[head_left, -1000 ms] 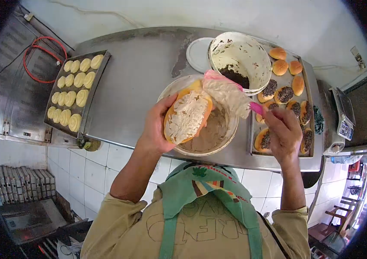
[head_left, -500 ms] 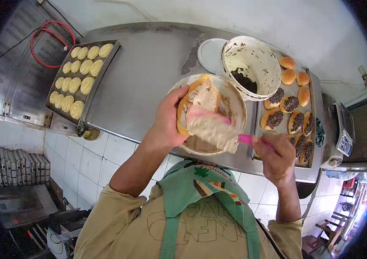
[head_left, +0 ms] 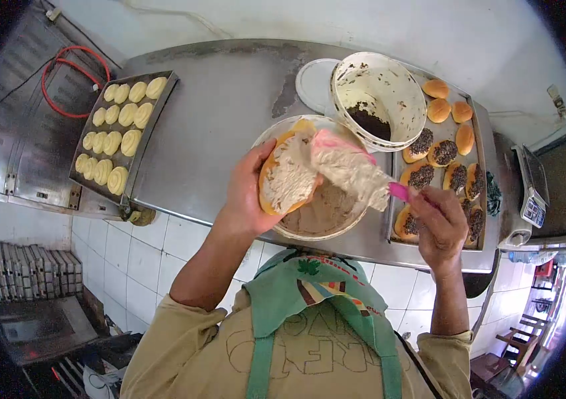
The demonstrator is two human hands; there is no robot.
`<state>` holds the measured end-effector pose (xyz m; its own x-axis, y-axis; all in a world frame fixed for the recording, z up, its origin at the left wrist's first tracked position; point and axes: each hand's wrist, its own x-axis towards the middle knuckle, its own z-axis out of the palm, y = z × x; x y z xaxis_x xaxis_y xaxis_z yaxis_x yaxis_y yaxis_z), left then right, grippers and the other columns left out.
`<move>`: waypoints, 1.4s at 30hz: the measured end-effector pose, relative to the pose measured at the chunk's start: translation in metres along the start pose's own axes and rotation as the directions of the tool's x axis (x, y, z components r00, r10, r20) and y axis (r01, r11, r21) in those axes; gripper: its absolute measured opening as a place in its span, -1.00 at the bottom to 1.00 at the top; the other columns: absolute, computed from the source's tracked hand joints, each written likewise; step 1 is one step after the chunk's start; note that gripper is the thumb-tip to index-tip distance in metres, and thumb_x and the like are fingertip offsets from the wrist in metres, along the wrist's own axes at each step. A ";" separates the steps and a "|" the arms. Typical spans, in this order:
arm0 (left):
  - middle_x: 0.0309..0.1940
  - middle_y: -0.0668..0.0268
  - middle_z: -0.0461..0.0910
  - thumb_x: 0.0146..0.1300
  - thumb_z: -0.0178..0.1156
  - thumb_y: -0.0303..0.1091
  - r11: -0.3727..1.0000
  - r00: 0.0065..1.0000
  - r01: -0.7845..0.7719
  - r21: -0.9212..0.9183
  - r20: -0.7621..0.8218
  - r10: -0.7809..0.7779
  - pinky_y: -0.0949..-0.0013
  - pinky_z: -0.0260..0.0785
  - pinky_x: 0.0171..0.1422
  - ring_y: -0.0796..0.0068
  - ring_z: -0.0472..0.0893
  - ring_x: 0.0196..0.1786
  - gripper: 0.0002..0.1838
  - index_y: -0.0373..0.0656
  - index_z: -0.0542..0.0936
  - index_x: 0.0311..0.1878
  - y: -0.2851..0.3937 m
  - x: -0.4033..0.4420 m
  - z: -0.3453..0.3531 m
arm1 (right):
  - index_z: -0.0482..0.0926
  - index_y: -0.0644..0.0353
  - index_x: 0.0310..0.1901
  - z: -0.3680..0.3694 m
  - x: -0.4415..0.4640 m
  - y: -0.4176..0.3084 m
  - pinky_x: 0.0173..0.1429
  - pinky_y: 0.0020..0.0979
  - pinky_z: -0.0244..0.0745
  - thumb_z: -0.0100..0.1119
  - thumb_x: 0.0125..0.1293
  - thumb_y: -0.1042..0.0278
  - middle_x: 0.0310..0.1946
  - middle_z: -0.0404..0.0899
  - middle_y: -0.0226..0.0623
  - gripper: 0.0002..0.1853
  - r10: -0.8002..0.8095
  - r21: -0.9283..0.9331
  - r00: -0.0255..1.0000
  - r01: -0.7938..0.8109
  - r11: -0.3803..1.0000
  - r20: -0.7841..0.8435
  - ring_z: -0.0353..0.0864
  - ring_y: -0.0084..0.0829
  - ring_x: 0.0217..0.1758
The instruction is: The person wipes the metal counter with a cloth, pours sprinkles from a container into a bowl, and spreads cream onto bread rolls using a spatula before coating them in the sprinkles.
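Observation:
A bread roll (head_left: 288,174) with pale brown cream over its face is held in my left hand (head_left: 246,189), above the left side of a round tub of cream (head_left: 328,216). My right hand (head_left: 439,223) grips the handle of a pink spatula (head_left: 399,191), whose blade is thickly coated with the same cream. The blade is over the tub, its tip at the roll's upper right edge. Part of the tub's inside is hidden behind the roll and blade.
Behind the tub stands a white bucket (head_left: 386,100) with dark filling, beside a white lid (head_left: 316,85). A tray (head_left: 479,139) of plain and dark-topped rolls lies right. Another tray (head_left: 156,110) with pale swirled dough pieces is left, a scale (head_left: 532,186) far right.
The spatula blade has gone from low across the roll, half a second ago, to the roll's upper right edge. My right hand has moved up and right. Cream covers more of the visible roll.

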<state>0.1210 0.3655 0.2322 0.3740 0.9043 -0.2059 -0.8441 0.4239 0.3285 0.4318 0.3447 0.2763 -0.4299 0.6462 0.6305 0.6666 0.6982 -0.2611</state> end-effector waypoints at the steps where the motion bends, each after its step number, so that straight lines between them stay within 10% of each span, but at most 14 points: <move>1: 0.21 0.09 0.55 0.53 -0.16 -0.05 1.000 0.999 0.030 -0.003 0.037 -0.030 -0.13 0.55 0.16 0.13 0.59 0.22 -0.49 -0.15 0.43 0.36 0.002 0.000 0.000 | 0.76 0.13 -0.07 0.001 0.000 0.000 -0.28 -0.30 0.53 0.33 -0.01 0.62 -0.28 0.61 -0.24 -0.61 -0.009 0.031 1.000 0.008 1.000 0.016 0.60 -0.27 -0.32; 7: 0.22 0.03 0.56 0.52 -0.18 -0.01 0.988 0.973 0.132 0.078 0.179 -0.144 -0.05 0.66 -0.06 -0.03 0.66 0.10 -0.44 -0.20 0.42 0.37 0.002 0.004 -0.006 | 0.75 0.17 -0.05 0.005 -0.014 0.012 -0.18 -0.28 0.54 0.27 0.01 0.66 -0.25 0.63 -0.20 -0.60 0.188 0.082 0.981 -0.184 0.980 -0.046 0.62 -0.22 -0.28; 10: 0.26 -0.13 0.49 0.52 -0.20 0.02 0.994 0.996 0.076 -0.075 -0.044 -0.079 -0.03 0.66 -0.07 -0.10 0.66 0.07 -0.39 -0.25 0.37 0.40 -0.006 0.003 0.015 | 0.74 0.18 -0.04 0.006 -0.017 0.013 -0.16 -0.29 0.54 0.26 0.02 0.66 -0.24 0.63 -0.17 -0.59 0.037 0.127 0.999 -0.040 0.991 0.021 0.62 -0.21 -0.26; 13: 0.30 -0.27 0.42 0.52 -0.20 0.03 0.988 0.969 0.151 0.014 0.197 -0.151 -0.01 0.67 -0.05 -0.12 0.65 0.10 -0.35 -0.28 0.31 0.45 -0.011 0.018 0.012 | 0.74 0.21 -0.03 0.004 -0.028 0.039 -0.07 -0.28 0.56 0.28 0.01 0.65 -0.21 0.64 -0.13 -0.59 0.228 0.160 0.974 -0.222 0.962 -0.019 0.65 -0.17 -0.19; 20: 0.38 -0.11 0.39 0.44 -0.06 -0.01 0.885 0.982 -0.115 0.452 -0.080 0.169 0.02 0.45 0.37 0.02 0.58 0.23 -0.29 -0.27 0.21 0.51 -0.004 0.069 0.082 | 0.69 0.30 0.08 -0.048 -0.062 0.116 0.11 -0.41 0.51 0.25 0.29 0.60 -0.03 0.66 -0.13 -0.69 0.538 0.256 0.814 -0.485 0.836 -0.218 0.63 -0.35 0.02; 26: 0.30 0.10 0.50 0.24 0.31 -0.22 0.048 0.991 -0.119 0.992 0.121 -0.051 0.18 0.44 0.28 0.27 0.56 0.25 -0.23 -0.33 0.30 0.46 0.003 0.209 0.114 | 0.63 0.34 0.16 -0.076 -0.125 0.177 0.14 -0.46 0.48 0.19 0.36 0.61 0.00 0.63 -0.23 -0.66 0.717 0.336 0.646 -0.635 0.696 -0.264 0.58 -0.44 0.02; 30: 0.23 -0.07 0.52 0.13 0.36 -0.23 -0.719 0.935 -0.180 0.671 -0.111 -0.338 0.15 0.45 0.31 0.04 0.59 0.21 -0.28 -0.29 0.42 0.35 -0.036 0.288 0.094 | 0.63 0.35 0.13 -0.085 -0.153 0.192 0.16 -0.46 0.48 0.18 0.37 0.64 0.04 0.62 -0.20 -0.69 0.786 0.364 0.575 -0.698 0.616 -0.228 0.57 -0.45 0.06; 33: 0.11 -0.09 0.54 0.02 0.42 -0.23 -0.867 0.884 -0.234 0.439 -0.276 -0.378 0.06 0.46 0.26 -0.09 0.58 0.14 -0.31 -0.26 0.46 0.24 -0.067 0.308 0.037 | 0.62 0.36 0.14 -0.088 -0.166 0.200 0.20 -0.45 0.46 0.18 0.37 0.62 0.05 0.61 -0.16 -0.69 0.815 0.425 0.535 -0.698 0.576 -0.225 0.56 -0.42 0.10; 42: 0.19 -0.05 0.45 0.03 0.47 -0.28 -0.785 0.885 -0.389 0.482 -0.042 -0.464 0.03 0.41 0.32 -0.15 0.51 0.23 -0.36 -0.18 0.45 0.19 -0.070 0.311 0.002 | 0.64 0.37 0.13 -0.093 -0.169 0.229 0.21 -0.43 0.40 0.26 0.30 0.59 -0.01 0.64 -0.19 -0.66 0.824 0.452 0.514 -0.692 0.562 -0.237 0.57 -0.41 0.04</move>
<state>0.2975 0.6175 0.1471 0.7065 0.6015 -0.3729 0.7024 -0.6601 0.2661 0.7137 0.3667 0.1775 0.4731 0.8345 0.2824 0.3969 0.0843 -0.9140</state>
